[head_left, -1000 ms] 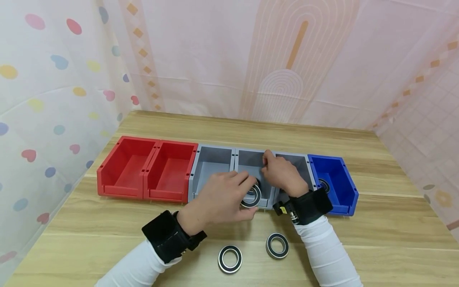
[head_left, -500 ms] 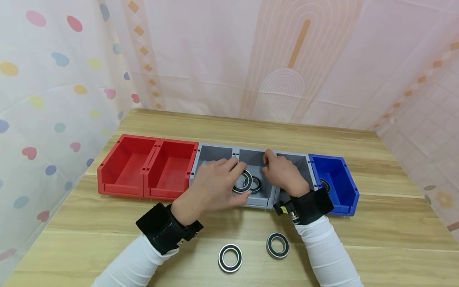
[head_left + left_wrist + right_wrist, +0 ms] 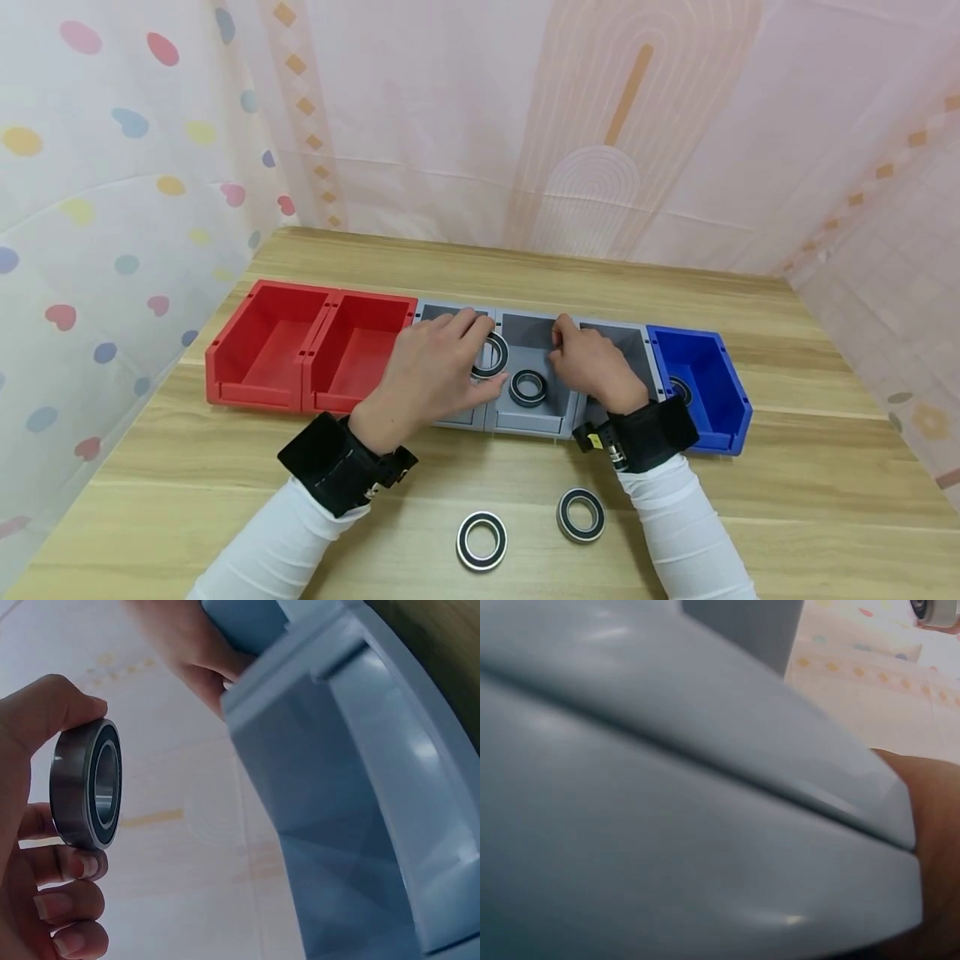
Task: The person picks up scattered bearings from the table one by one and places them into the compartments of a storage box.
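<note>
My left hand [image 3: 431, 367] pinches a ball bearing [image 3: 71, 787] between thumb and fingers. In the head view it is raised over the left grey bin [image 3: 461, 417], near the wall shared with the middle one. A second bearing [image 3: 528, 404] lies flat inside the middle grey bin [image 3: 528, 423]. My right hand [image 3: 600, 367] grips the top of the wall between the middle and right grey bins [image 3: 618, 333]; its fingertips are partly hidden. The right wrist view is mostly filled by close grey bin walls [image 3: 705, 847], with part of the hand at the right edge.
Two red bins [image 3: 255, 400] adjoin the grey ones on the left. A blue bin [image 3: 716, 437] at the right end contains a bearing [image 3: 682, 385]. Two more bearings lie on the wooden table in front, one left [image 3: 462, 542] and one right [image 3: 562, 515]. A patterned curtain [image 3: 450, 125] stands behind.
My left hand has carried its bearing left and away from the middle grey bin to above the left one, uncovering the bearing inside the middle bin. The right hand stays put.
</note>
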Demonstrator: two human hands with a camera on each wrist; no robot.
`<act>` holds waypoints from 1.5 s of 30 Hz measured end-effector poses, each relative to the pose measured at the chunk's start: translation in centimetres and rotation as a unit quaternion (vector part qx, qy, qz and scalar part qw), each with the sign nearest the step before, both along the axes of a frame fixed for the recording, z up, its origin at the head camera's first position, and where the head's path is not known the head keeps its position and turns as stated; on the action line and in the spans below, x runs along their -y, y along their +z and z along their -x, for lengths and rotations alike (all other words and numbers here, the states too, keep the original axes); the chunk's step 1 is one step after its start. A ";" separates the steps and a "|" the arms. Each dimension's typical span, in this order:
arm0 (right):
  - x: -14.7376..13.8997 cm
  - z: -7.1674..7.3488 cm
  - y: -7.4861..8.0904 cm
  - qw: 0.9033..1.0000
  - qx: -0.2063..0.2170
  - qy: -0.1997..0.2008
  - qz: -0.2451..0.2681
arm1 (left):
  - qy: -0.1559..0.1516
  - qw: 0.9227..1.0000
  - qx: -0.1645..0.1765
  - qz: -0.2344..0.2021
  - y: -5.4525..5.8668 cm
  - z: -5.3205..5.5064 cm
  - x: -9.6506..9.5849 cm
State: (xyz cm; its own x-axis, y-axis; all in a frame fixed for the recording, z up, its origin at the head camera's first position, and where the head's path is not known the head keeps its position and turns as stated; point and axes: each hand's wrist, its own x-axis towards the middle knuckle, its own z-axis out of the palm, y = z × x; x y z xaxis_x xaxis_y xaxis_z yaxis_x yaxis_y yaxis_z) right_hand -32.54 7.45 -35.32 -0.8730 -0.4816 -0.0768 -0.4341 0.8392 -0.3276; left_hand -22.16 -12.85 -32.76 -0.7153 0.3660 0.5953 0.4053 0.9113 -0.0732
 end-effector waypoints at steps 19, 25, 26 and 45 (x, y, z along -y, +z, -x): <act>-0.2 -0.1 0.1 1.000 0.008 0.005 0.006 | 0.071 0.993 0.088 -0.039 -1.9 1.7 2.0; -0.2 -0.1 0.1 1.000 0.007 0.005 0.005 | 0.082 0.988 0.123 -0.039 -2.5 2.0 2.1; -0.2 -0.2 0.2 1.000 0.006 0.005 0.005 | 0.082 0.987 0.129 -0.038 -2.6 2.0 2.1; -0.2 -0.2 0.2 1.000 0.004 0.005 0.005 | 0.095 0.979 0.174 0.039 -4.3 2.7 2.2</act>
State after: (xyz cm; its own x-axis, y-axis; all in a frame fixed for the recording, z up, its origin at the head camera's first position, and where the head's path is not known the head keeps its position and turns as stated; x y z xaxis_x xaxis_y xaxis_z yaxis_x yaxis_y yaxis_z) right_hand -32.34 7.64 -35.09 -0.8673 -0.4914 -0.0792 -0.4399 0.8312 -0.3400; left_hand -24.84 -15.08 -37.04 -0.9295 0.2406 0.2795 0.2410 0.9699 -0.0337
